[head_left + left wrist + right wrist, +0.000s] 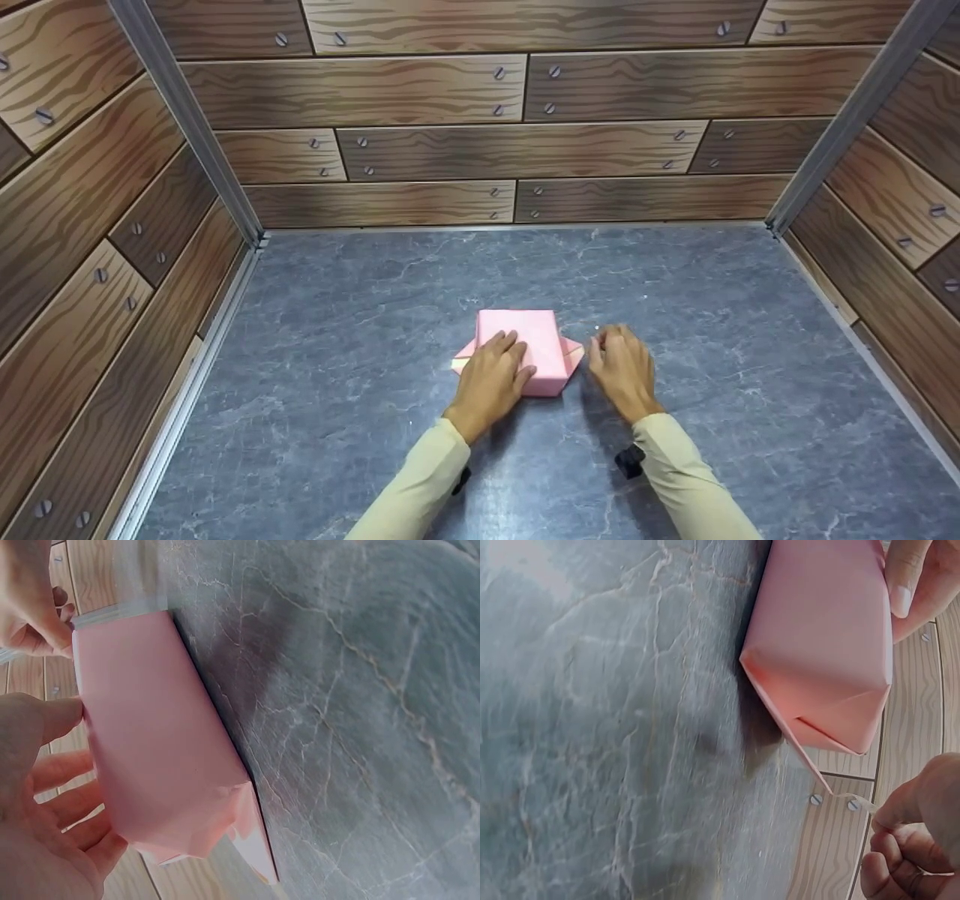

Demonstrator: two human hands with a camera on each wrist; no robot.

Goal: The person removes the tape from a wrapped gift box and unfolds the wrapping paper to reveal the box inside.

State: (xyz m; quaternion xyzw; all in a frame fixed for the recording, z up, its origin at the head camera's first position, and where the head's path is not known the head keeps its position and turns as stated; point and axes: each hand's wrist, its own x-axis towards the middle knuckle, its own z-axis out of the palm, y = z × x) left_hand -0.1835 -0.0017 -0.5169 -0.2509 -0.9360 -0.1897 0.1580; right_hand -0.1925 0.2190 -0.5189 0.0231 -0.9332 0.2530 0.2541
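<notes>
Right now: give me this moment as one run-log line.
left hand: rests on box | right hand: pinches strip at right flap | left flap: sticking out | box: on table

Can't read any text, label, brand, number or sign in any of the three views.
</notes>
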